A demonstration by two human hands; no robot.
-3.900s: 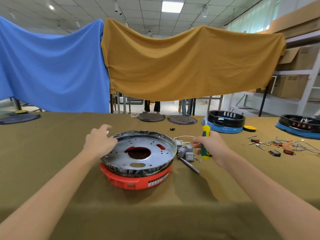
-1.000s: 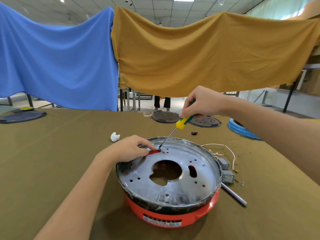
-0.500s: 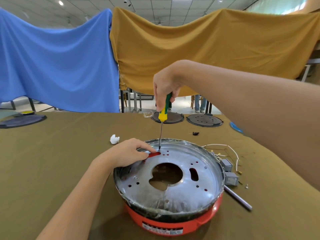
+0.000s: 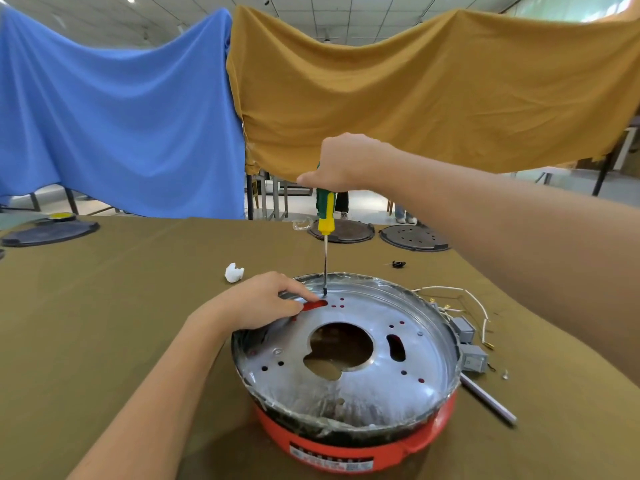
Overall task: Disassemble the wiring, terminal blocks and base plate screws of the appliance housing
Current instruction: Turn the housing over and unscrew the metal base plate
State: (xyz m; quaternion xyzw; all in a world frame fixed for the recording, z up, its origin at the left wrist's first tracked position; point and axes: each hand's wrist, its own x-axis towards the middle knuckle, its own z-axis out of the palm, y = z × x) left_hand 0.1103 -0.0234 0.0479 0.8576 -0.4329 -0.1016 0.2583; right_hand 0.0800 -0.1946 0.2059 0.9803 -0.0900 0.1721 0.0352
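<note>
A round red appliance housing (image 4: 349, 441) sits on the cloth-covered table, with a shiny metal base plate (image 4: 374, 375) inside its rim. My right hand (image 4: 341, 164) grips the green and yellow screwdriver (image 4: 325, 211) from above. The screwdriver stands upright with its tip on the far left part of the plate. My left hand (image 4: 256, 303) rests on the plate's left rim, fingers touching the metal beside the tip. Grey terminal blocks (image 4: 467, 344) and white wires (image 4: 464, 299) lie just right of the housing.
A grey rod (image 4: 488, 398) lies at the housing's right. A white crumpled scrap (image 4: 233, 271) and a small black part (image 4: 398, 263) lie farther back. Dark round plates (image 4: 343, 230) sit at the far table edge, another (image 4: 48, 232) at far left. Blue and yellow cloths hang behind.
My right hand brought the screwdriver from beside the housing up over the plate and stood it upright on the far left of the plate. My left hand has stayed on the rim.
</note>
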